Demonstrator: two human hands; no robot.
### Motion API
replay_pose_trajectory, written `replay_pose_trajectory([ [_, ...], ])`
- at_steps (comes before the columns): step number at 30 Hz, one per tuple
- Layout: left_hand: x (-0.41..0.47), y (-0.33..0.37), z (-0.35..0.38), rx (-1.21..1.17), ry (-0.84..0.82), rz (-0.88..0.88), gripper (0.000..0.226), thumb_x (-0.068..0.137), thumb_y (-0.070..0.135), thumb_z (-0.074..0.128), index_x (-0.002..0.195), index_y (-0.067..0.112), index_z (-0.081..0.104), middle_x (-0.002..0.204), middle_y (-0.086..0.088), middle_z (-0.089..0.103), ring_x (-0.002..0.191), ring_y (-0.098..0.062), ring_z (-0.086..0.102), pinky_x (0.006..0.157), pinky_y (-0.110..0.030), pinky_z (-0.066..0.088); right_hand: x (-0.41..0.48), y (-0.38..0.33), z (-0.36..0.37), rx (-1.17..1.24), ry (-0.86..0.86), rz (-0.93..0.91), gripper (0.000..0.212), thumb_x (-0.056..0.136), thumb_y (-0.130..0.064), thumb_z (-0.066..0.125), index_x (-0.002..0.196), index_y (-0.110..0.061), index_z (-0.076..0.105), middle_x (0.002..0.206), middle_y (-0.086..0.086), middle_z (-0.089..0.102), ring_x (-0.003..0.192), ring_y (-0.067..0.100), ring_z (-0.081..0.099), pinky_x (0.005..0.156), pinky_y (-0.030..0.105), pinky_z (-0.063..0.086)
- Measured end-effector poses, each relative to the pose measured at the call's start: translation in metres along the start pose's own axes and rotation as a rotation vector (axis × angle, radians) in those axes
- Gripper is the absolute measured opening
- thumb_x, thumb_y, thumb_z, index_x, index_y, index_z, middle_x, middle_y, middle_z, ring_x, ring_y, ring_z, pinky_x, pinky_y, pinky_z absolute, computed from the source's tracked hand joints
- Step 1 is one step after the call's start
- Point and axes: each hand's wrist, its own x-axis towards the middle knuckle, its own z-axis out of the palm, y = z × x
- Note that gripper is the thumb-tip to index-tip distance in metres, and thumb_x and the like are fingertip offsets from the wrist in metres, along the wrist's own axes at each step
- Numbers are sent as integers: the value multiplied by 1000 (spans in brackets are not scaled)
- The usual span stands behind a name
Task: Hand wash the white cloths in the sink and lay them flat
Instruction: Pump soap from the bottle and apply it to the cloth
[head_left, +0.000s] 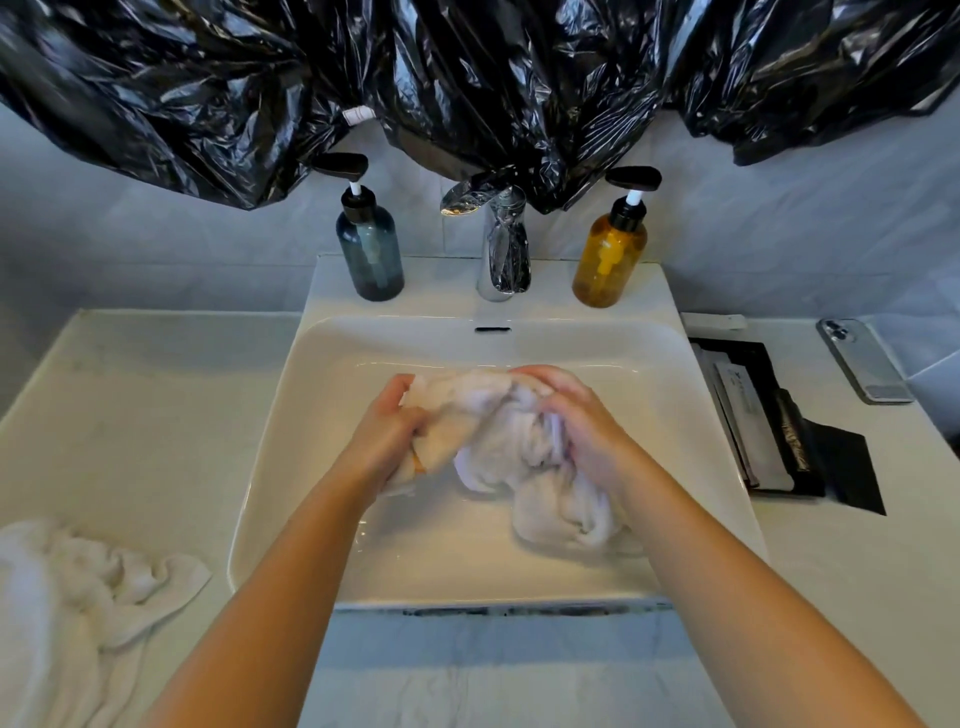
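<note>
A wet, bunched white cloth (498, 436) is held over the white sink basin (322, 374). My left hand (387, 434) grips its left end, fingers curled round the fabric. My right hand (576, 421) grips the right part from above, and a loose fold hangs below it toward the basin floor. A second white cloth (78, 603) lies crumpled on the counter at the lower left, apart from both hands.
A chrome faucet (501, 244) stands behind the basin between a blue pump bottle (371, 249) and an amber pump bottle (610, 254). A black tray (763, 415) and a phone (862, 358) lie on the right counter. Black plastic sheeting (467, 78) hangs above.
</note>
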Motion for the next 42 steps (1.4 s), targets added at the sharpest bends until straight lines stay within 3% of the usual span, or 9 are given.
replay_pose_trajectory([
  [2,-3,-6,14,-40,87,16,15,88,-2,46,91,5,59,75,-6,59,67,-17,56,58,-25,47,5,3,16,305,48,122,17,88,-27,57,97,-18,69,96,8,71,98,24,65,85,32,52],
  [6,-7,-8,56,111,210,101,30,92,36,56,76,10,59,69,1,62,64,-16,55,61,-31,43,10,5,57,238,137,282,60,79,-73,60,102,-19,72,102,11,76,98,29,72,96,47,55],
  [11,9,-1,72,47,460,52,37,94,25,52,60,13,43,56,1,47,60,-23,45,57,-33,36,0,0,67,208,354,138,23,98,-22,50,77,-16,59,76,3,63,73,20,62,63,30,47],
  [21,10,6,76,137,358,281,31,86,23,47,55,27,46,52,8,47,54,-11,43,57,-32,39,-3,2,61,201,311,226,27,95,-28,46,73,-18,58,76,6,62,79,26,62,69,35,51],
  [25,2,23,33,216,-24,412,22,83,18,54,63,25,57,61,12,54,60,-4,47,61,-24,41,-22,-8,24,68,-69,-22,9,98,-37,57,96,-30,59,101,-5,60,91,11,60,86,31,46],
  [28,-12,55,13,273,-241,465,16,88,12,58,74,14,66,66,15,61,61,3,53,59,-11,43,-12,-29,6,-182,-352,-120,65,71,-81,59,122,-41,54,136,-1,53,120,5,56,100,25,46],
  [32,-10,91,-8,350,-175,496,10,82,25,65,74,18,66,64,18,62,60,4,55,55,-10,44,-7,-41,15,-274,-591,-23,75,57,-72,82,115,-29,59,107,-8,64,99,0,62,83,19,48],
  [38,2,25,-8,212,159,381,9,80,36,63,86,29,62,79,21,64,73,0,56,66,-13,44,-6,-19,35,415,-81,-4,25,77,-18,71,101,-24,68,102,11,67,93,22,65,86,34,50],
  [42,-13,3,53,-13,342,298,9,76,26,47,77,24,57,67,11,57,62,-6,49,59,-21,42,-1,-29,73,112,222,27,28,101,-30,53,74,-21,54,77,2,57,75,17,57,74,32,45],
])
